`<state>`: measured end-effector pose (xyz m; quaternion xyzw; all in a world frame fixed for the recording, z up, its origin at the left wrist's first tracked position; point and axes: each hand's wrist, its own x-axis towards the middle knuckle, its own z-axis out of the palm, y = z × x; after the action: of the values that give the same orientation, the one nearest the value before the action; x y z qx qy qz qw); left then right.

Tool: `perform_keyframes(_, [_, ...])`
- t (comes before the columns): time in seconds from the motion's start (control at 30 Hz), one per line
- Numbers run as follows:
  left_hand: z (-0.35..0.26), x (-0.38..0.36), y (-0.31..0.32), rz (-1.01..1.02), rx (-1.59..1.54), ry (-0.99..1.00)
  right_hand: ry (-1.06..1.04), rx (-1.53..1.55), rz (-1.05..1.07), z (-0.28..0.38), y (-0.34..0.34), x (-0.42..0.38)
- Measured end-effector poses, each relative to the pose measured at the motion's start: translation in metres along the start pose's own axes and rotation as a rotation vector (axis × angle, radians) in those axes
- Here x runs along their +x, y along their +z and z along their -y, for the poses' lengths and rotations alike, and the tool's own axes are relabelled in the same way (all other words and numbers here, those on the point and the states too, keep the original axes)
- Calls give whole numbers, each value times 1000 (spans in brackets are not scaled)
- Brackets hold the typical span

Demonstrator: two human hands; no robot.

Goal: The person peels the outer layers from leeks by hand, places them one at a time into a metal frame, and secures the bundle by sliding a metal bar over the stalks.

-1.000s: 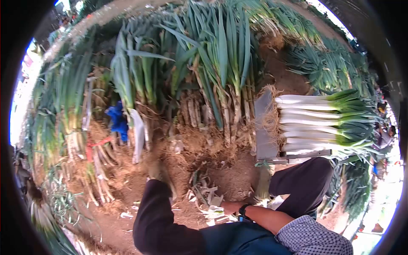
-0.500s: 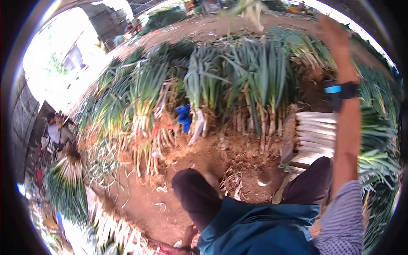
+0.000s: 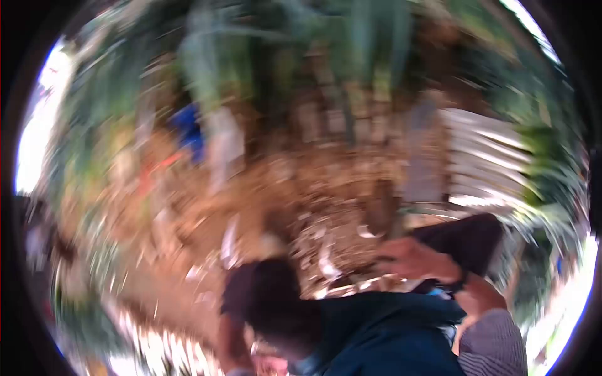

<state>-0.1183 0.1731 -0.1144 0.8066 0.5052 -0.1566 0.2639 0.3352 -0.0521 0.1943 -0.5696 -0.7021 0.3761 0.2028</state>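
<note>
Head view: right hand (image 3: 419, 260), near right, blurred, grip cannot be told; left hand (image 3: 232, 344), near left, beside knee (image 3: 260, 288), grip likewise indeterminable. White-stemmed leeks (image 3: 486, 160), stacked, right, beyond right hand.

passage: soil (image 3: 166, 282) beside left knee (image 3: 260, 285) | obstacles: leek row (image 3: 385, 53) ahead, leek stack (image 3: 486, 160) right

No readable lettering or numbers
</note>
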Motion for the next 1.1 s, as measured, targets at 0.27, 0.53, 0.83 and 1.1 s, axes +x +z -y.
perform_keyframes(0.27, [-114, 109, 33, 104, 94, 25, 392, 8, 13, -21, 10, 14])
perform_keyframes(0.53, [-158, 128, -89, 165, 118, 77, 562, 278, 5, 16, 26, 20])
perform_keyframes(0.83, [-121, 182, -471, -149, 167, -102, 796, 460, -67, 136, -52, 10])
perform_keyframes(1.1, [-154, 175, -640, -290, 2, 121, 979, 331, -678, 136, -125, -127])
